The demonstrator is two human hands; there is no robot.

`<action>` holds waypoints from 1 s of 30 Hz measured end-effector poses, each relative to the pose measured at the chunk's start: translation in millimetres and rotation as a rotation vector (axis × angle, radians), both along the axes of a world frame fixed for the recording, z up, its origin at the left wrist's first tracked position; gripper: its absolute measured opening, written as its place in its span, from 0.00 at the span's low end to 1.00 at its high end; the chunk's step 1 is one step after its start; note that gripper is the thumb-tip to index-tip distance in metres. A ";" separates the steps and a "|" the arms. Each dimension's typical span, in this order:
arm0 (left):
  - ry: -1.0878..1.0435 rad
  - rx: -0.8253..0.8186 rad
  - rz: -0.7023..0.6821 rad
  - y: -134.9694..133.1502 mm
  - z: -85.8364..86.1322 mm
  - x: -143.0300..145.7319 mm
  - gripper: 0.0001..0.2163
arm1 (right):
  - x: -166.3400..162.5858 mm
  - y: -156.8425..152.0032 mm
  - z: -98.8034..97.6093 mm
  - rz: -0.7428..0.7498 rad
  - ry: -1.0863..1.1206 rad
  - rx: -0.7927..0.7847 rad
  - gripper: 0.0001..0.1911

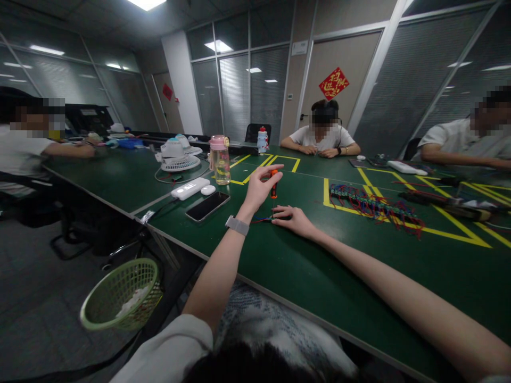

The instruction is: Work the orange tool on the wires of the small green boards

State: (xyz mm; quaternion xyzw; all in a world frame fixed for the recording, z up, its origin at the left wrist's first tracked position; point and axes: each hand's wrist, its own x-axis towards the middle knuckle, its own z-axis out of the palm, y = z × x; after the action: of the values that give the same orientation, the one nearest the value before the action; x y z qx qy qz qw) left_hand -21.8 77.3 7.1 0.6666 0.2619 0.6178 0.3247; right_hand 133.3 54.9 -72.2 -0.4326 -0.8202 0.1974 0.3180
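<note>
My left hand (pixel 261 183) is closed round the handle of an orange and black screwdriver (pixel 273 186), which stands upright with its shaft pointing down. Below it, a small circuit board with red and blue wires (pixel 264 219) lies on the green table (pixel 255 255). My right hand (pixel 293 221) rests low on the table at the board, fingertips pinched beside the screwdriver's tip and the board's edge. The board is mostly hidden by those fingers. A grey band circles my left wrist.
A phone (pixel 208 206), a white power strip (pixel 190 188) and a pink-lidded bottle (pixel 220 162) stand left. White fans (pixel 178 154) are behind. Wired boards (pixel 375 205) lie right, within yellow tape. A green basket (pixel 120 295) is beside the table. Several people sit around.
</note>
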 end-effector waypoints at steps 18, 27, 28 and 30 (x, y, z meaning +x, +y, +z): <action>-0.055 -0.112 -0.183 -3.1 1.6 2.3 0.14 | 0.6 0.8 -0.7 0.000 0.002 0.001 0.12; -0.046 -0.065 -0.125 -1.6 2.5 0.6 0.13 | 0.4 0.9 -0.7 -0.002 -0.018 0.008 0.12; -0.073 -0.094 -0.186 -1.1 2.0 1.3 0.14 | 0.5 1.3 -1.0 0.000 -0.019 0.010 0.12; -0.087 -0.121 -0.240 -0.8 1.3 2.0 0.15 | 0.7 2.0 -1.7 0.004 -0.019 0.015 0.12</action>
State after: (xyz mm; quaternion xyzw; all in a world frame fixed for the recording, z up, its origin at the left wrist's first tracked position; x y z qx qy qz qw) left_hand -19.8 76.4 8.4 0.6448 0.2026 0.5860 0.4469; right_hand 134.0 56.9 -73.9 -0.4303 -0.8256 0.1877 0.3129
